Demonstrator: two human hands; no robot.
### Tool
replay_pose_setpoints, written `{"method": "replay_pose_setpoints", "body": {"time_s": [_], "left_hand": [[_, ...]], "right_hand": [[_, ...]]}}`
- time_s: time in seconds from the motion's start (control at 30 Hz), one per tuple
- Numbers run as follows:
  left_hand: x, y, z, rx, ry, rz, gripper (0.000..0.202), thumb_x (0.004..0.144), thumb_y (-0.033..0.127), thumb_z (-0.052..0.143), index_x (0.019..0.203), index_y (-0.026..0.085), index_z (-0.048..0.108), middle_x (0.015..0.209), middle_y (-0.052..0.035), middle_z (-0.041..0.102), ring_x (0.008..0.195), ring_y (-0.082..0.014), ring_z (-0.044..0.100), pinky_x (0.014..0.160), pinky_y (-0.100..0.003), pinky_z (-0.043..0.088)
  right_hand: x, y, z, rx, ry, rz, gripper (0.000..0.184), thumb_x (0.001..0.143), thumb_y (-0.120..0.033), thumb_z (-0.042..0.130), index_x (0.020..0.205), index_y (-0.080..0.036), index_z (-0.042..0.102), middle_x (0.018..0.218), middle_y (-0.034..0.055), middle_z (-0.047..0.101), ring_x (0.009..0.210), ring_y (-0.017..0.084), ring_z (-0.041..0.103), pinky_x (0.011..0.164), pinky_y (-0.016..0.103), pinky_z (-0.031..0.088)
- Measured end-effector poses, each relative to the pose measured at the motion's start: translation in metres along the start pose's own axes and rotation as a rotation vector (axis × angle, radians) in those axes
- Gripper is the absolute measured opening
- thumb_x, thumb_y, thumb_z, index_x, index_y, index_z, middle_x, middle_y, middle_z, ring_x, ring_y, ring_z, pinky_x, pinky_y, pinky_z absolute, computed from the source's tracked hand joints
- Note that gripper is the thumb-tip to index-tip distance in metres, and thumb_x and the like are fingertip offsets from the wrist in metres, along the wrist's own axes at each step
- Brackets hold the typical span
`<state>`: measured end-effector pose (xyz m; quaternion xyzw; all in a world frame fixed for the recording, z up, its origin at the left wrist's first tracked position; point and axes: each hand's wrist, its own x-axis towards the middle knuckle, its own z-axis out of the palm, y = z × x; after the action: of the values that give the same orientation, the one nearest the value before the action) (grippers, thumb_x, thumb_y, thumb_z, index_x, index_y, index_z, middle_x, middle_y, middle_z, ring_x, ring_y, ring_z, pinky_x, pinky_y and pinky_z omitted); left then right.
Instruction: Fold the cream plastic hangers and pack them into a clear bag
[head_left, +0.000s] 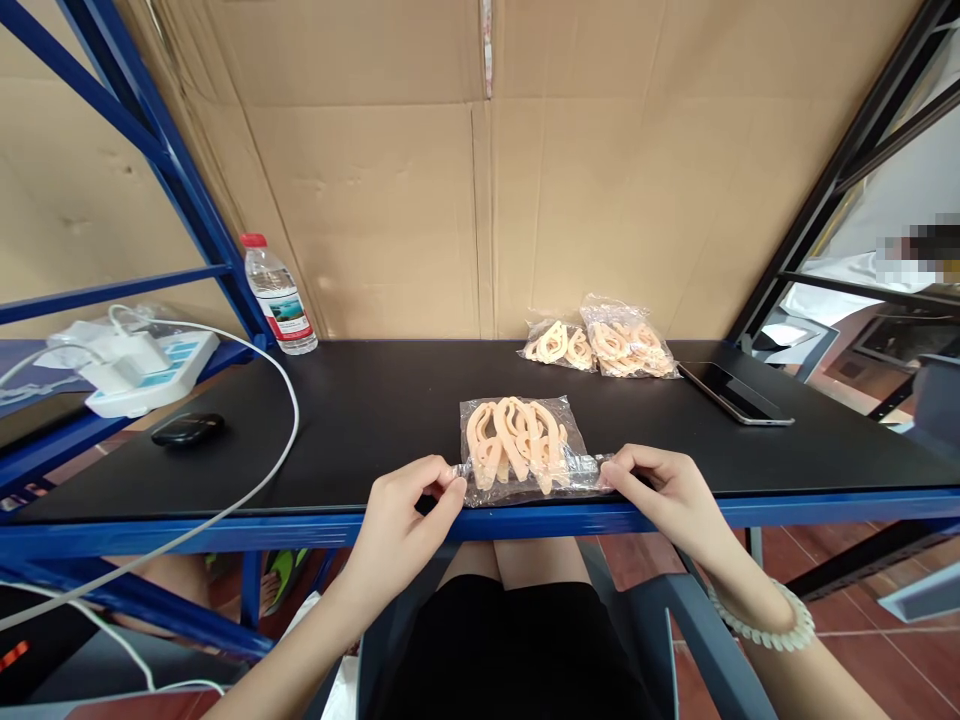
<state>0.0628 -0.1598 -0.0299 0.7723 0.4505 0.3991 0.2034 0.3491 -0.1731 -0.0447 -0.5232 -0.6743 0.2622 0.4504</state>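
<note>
A clear plastic bag [525,445] filled with several peach-coloured plastic pieces lies on the black table [375,420] near its front edge. My left hand [405,520] pinches the bag's near left corner. My right hand [660,490] pinches the near right corner, with a beaded bracelet on that wrist. Both hands are closed on the bag's folded near edge.
Two more filled bags [600,345] lie at the back by the cardboard wall. A phone [735,395] lies to the right, a water bottle [279,295] at the back left. A black case [187,428], a power strip [142,375] and a white cable [277,440] are on the left.
</note>
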Motion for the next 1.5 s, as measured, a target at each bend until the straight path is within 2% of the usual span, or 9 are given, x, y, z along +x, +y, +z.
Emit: {"method": "replay_pose_setpoints", "body": {"time_s": [0.27,0.4,0.53,0.67,0.77,0.87,1.07,1.23,1.5], "left_hand": [[0.005,0.000,0.006,0.123,0.034,-0.023,0.027,0.081,0.018,0.049,0.057,0.019,0.037,0.055,0.0052,0.046,0.052,-0.0097,0.043,0.052,-0.022,0.034],[0.004,-0.001,0.009,0.168,0.041,-0.046,0.026,0.080,0.020,0.051,0.058,0.020,0.036,0.052,0.0066,0.044,0.048,-0.0092,0.041,0.049,-0.021,0.032],[0.003,-0.001,0.011,0.146,0.112,-0.048,0.017,0.080,0.020,0.052,0.072,0.023,0.036,0.058,0.0089,0.044,0.046,-0.0081,0.042,0.050,-0.020,0.035],[0.000,-0.003,0.010,0.210,0.083,0.050,0.006,0.087,0.020,0.046,0.082,0.023,0.046,0.062,0.0067,0.045,0.050,-0.0099,0.044,0.054,-0.021,0.039],[-0.002,-0.005,0.009,0.280,0.049,0.135,0.016,0.090,0.017,0.042,0.086,0.022,0.057,0.066,0.0033,0.052,0.055,-0.0118,0.046,0.057,-0.023,0.040],[-0.003,-0.006,0.009,0.360,0.085,0.189,0.022,0.089,0.016,0.043,0.086,0.022,0.064,0.067,0.0010,0.057,0.059,-0.0139,0.049,0.059,-0.024,0.041],[-0.005,-0.007,0.010,0.491,0.139,0.326,0.022,0.089,0.012,0.046,0.090,0.020,0.067,0.073,-0.0020,0.064,0.068,-0.0170,0.053,0.071,-0.030,0.045],[-0.008,-0.007,0.002,0.500,0.066,0.420,0.016,0.087,0.020,0.056,0.098,0.015,0.067,0.080,-0.0053,0.064,0.072,-0.0185,0.057,0.075,-0.036,0.043],[-0.002,-0.009,-0.013,0.479,-0.062,0.391,0.016,0.087,0.019,0.057,0.100,0.018,0.067,0.085,-0.0034,0.064,0.077,-0.0185,0.057,0.077,-0.036,0.043]], "right_hand": [[0.006,-0.007,0.010,-0.119,0.053,0.040,0.031,0.081,-0.032,0.056,0.055,-0.020,0.043,0.054,-0.0024,0.045,0.052,0.012,0.039,0.051,0.026,0.031],[0.007,-0.007,0.015,-0.152,0.092,0.018,0.029,0.081,-0.028,0.055,0.057,-0.021,0.039,0.055,-0.0037,0.043,0.053,0.011,0.038,0.051,0.025,0.031],[0.005,-0.003,0.017,-0.110,0.156,-0.046,0.024,0.083,-0.026,0.058,0.071,-0.023,0.038,0.062,-0.0048,0.047,0.054,0.012,0.044,0.053,0.024,0.036],[0.002,0.000,0.013,-0.099,0.093,-0.144,0.012,0.092,-0.027,0.052,0.081,-0.022,0.048,0.071,-0.0012,0.055,0.063,0.014,0.053,0.060,0.026,0.043],[0.001,0.002,0.011,-0.138,0.055,-0.179,0.014,0.093,-0.025,0.051,0.085,-0.021,0.062,0.080,0.0023,0.063,0.070,0.016,0.059,0.066,0.028,0.046],[0.001,0.004,0.010,-0.158,0.074,-0.223,0.020,0.094,-0.023,0.051,0.096,-0.021,0.071,0.081,0.0033,0.065,0.073,0.017,0.061,0.068,0.028,0.048],[-0.003,0.006,0.004,-0.226,-0.011,-0.289,0.025,0.096,-0.023,0.049,0.110,-0.019,0.070,0.092,0.0068,0.063,0.084,0.018,0.062,0.075,0.030,0.049],[-0.005,0.009,-0.001,-0.264,-0.037,-0.367,0.029,0.088,-0.025,0.064,0.116,-0.019,0.067,0.094,0.0070,0.063,0.088,0.020,0.062,0.078,0.031,0.052],[-0.003,0.011,-0.003,-0.309,-0.033,-0.479,0.027,0.092,-0.014,0.056,0.116,-0.018,0.067,0.090,0.0066,0.060,0.082,0.017,0.059,0.072,0.030,0.051]]}}
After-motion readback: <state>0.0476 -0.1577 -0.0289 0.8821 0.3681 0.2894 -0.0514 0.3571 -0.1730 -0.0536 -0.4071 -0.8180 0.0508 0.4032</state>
